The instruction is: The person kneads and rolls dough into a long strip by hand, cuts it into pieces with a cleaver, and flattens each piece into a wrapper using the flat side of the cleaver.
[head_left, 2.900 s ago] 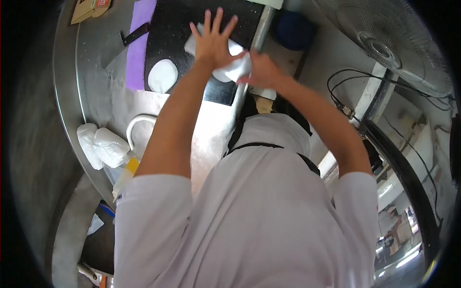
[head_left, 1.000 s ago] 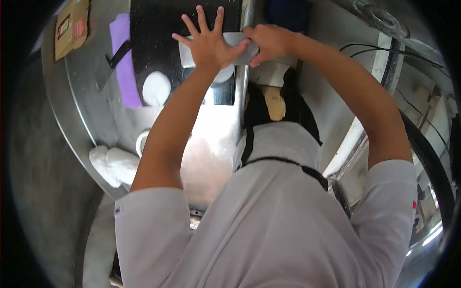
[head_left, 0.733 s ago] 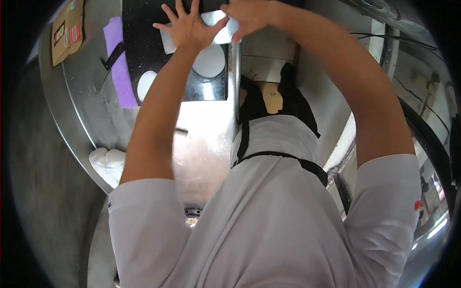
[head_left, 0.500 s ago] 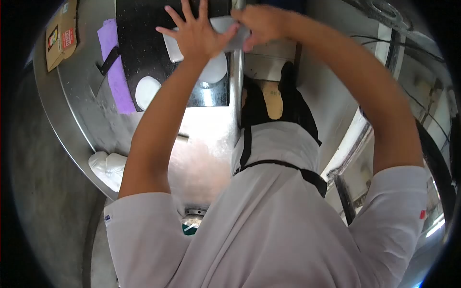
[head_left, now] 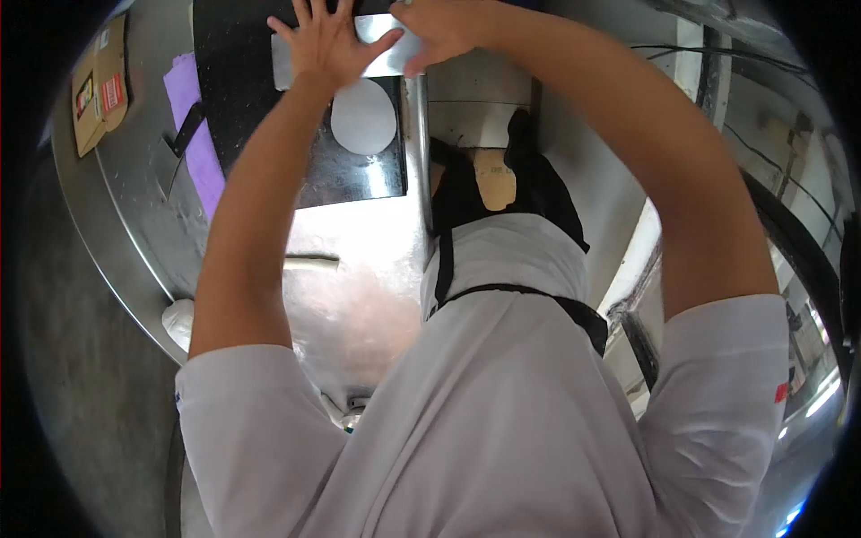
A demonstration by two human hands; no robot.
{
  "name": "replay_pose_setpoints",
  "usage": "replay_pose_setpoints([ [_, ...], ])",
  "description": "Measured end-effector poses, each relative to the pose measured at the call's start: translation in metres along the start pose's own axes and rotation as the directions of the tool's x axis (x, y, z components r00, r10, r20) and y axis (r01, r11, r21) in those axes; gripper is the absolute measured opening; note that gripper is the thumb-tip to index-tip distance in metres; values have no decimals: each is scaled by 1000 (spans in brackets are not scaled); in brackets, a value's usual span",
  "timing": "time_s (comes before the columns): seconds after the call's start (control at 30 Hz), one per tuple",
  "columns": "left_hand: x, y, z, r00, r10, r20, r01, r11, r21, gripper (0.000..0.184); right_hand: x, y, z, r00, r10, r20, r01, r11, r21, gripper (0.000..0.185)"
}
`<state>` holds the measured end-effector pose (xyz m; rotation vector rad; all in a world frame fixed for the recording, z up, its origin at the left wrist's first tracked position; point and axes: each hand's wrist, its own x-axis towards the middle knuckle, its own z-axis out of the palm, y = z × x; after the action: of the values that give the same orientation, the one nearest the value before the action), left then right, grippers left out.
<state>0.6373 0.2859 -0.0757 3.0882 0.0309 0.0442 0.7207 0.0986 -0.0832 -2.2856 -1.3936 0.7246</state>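
My left hand (head_left: 325,47) lies with its fingers spread on a flat, shiny rectangular metal plate (head_left: 384,57). At the right end of this plate my right hand (head_left: 441,34) holds it between thumb and fingers. Both hands are over a black board (head_left: 309,184), near the top of the view. Just below the plate, on the board, lies a smooth white disc (head_left: 363,118). Whether anything is under the plate is hidden.
Left of the board a cleaver (head_left: 185,133) rests across a purple cloth (head_left: 203,170). A cardboard box (head_left: 100,85) and a white bag (head_left: 178,323) are by the curved metal counter's edge. A pale tube-like piece (head_left: 311,263) shows beside my left forearm.
Both hands and the plate have shifted up and left in the view, as have the board and cloth. The disc below the plate shows more fully, while the other white disc is now hidden behind my left arm.
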Motion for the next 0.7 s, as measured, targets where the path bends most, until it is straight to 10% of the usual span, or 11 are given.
replay_pose_setpoints([
  [0.13, -46, -25, 30, 951, 257, -169, -295, 918, -265, 110, -30, -42, 40, 997, -45, -61, 52, 993, 110, 88],
  [0.2, -73, -19, 25, 961, 264, -76, -275, 940, -203, 104, -50, -59, 48, 977, 131, 169, -158, 975, 158, 91],
  [0.37, -31, -26, 12, 940, 257, -226, -293, 945, -145, 92, -25, -41, 31, 992, 118, 37, -122, 983, 136, 93],
  [0.4, -13, -21, -15, 968, 205, 148, -210, 978, 17, 114, -21, -42, 15, 990, 135, 45, -139, 986, 89, 92],
  [0.7, -30, -19, -10, 952, 267, 152, -257, 963, -81, 110, -31, -48, 41, 991, 121, 62, -125, 990, 65, 91],
])
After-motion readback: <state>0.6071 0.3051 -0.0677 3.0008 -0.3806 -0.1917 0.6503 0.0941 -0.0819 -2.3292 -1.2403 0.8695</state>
